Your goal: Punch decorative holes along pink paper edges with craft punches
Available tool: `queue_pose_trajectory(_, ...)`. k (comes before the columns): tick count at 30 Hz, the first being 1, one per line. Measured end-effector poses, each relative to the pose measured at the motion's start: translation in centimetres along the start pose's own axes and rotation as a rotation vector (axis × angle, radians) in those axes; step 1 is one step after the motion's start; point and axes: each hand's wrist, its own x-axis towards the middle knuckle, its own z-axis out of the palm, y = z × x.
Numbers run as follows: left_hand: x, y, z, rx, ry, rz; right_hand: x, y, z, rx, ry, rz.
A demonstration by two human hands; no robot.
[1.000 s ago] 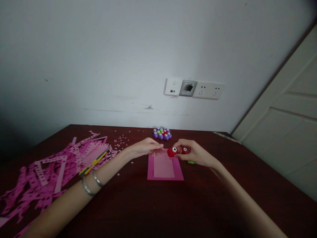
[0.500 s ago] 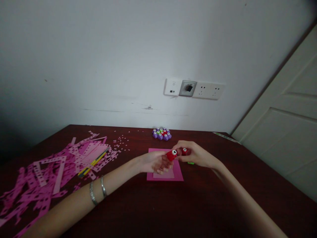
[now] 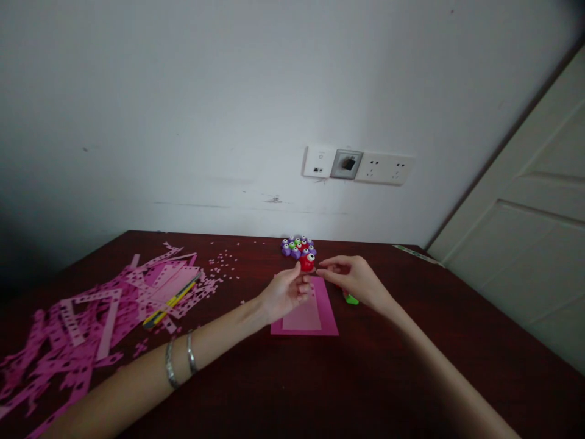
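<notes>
My left hand (image 3: pixel 287 296) is shut on a small red craft punch (image 3: pixel 307 263) with a white round top and a dark mark on it. It holds the punch up over the far end of a pink sheet (image 3: pixel 329 312), on which a paler pink sheet (image 3: pixel 299 317) lies. Close to the right of the punch is my right hand (image 3: pixel 354 279), its thumb and fingers slightly apart with nothing visible between them. Beneath that hand a green punch (image 3: pixel 351 299) shows in part, with a bit of red beside it.
A cluster of purple, green and red punches (image 3: pixel 298 249) stands near the wall. Pink paper strips with punched holes (image 3: pixel 109 317) heap up at left, with a yellow cutter (image 3: pixel 171 302) on them and small cut-outs (image 3: pixel 223 262) scattered nearby. A ruler-like strip (image 3: pixel 418 255) lies far right.
My left hand came across to the red punch, took it from my right hand, and raised it up and leftward. My right hand let go and stayed nearly in place.
</notes>
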Motion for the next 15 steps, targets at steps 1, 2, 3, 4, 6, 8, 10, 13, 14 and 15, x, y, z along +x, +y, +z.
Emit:
queue_pose_trajectory(1, 0.0, -0.2, 0.1, -0.005, 0.007, 0.017, 0.0, -0.2, 0.4, -0.021, 0.024, -0.013)
queue_pose_trajectory(2, 0.0, -0.4, 0.1, -0.006, 0.01, 0.028, -0.1, -0.3, 0.8, -0.049, 0.052, -0.034)
queue_pose_trajectory(3, 0.0, -0.5, 0.2, -0.002, 0.011, 0.035, -0.1, -0.4, 1.2, -0.079, 0.082, -0.057)
queue_pose_trajectory(4, 0.0, -0.6, 0.2, 0.006, 0.013, 0.037, -0.1, -0.5, 1.6, -0.109, 0.115, -0.082)
queue_pose_trajectory(6, -0.1, -0.8, 0.3, 0.033, 0.026, 0.037, -0.1, -0.4, 2.2, -0.152, 0.177, -0.132)
queue_pose_trajectory(8, -0.2, -1.1, 0.4, 0.064, 0.042, 0.036, -0.1, -0.2, 2.6, -0.173, 0.219, -0.172)
queue_pose_trajectory(10, -0.2, -1.3, 0.5, 0.094, 0.047, 0.038, -0.1, 0.0, 2.8, -0.167, 0.235, -0.194)
queue_pose_trajectory(13, -0.1, -1.4, 0.3, 0.197, 0.034, 0.049, -0.1, 0.1, 2.5, -0.102, 0.199, -0.161)
queue_pose_trajectory(14, 0.0, -1.2, 0.1, 0.257, 0.033, 0.066, -0.1, 0.0, 2.1, -0.07, 0.171, -0.13)
queue_pose_trajectory(15, 0.2, -0.9, -0.1, 0.327, 0.043, 0.092, -0.1, 0.0, 1.7, -0.036, 0.131, -0.09)
